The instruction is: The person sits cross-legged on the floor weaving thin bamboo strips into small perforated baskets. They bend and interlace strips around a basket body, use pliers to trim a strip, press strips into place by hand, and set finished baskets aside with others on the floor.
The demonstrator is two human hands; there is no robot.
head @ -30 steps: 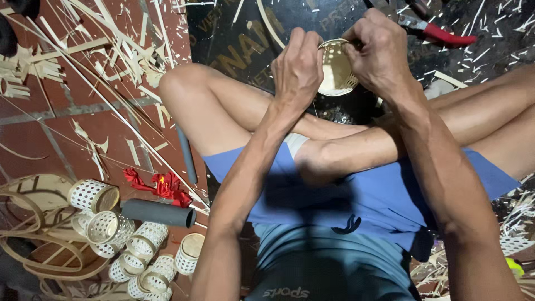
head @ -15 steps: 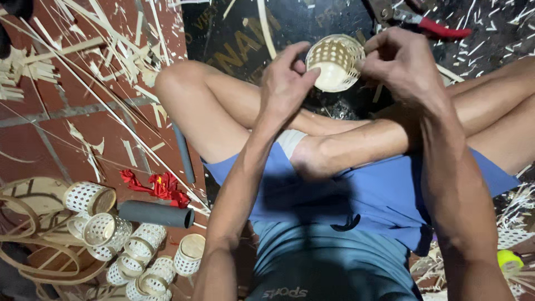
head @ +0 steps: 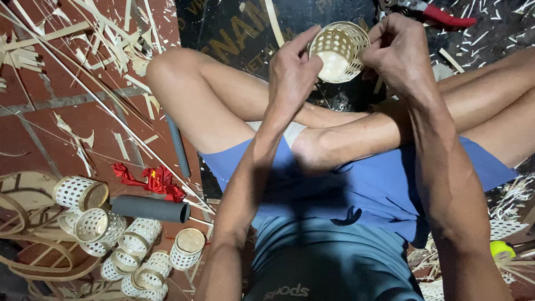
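Small woven basket (head: 339, 51), open mouth toward camera: clamped between left hand (head: 292, 72) grip and right hand (head: 398, 51) grip, above crossed legs. Beyond right grip: red-handled pliers (head: 440, 13). Far below left grip, on floor: finished baskets (head: 120, 239), grey tube (head: 150, 208).

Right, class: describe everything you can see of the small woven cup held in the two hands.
The cup is a small, pale, round basket of thin woven strips, probably bamboo, its wall a lattice of regular holes under a solid rim band. It is tipped so its open mouth faces the camera, showing a plain inner base. It is held above the crossed legs, over a dark mat. The left hand grips its left side, thumb along the rim; the right hand pinches its right edge.
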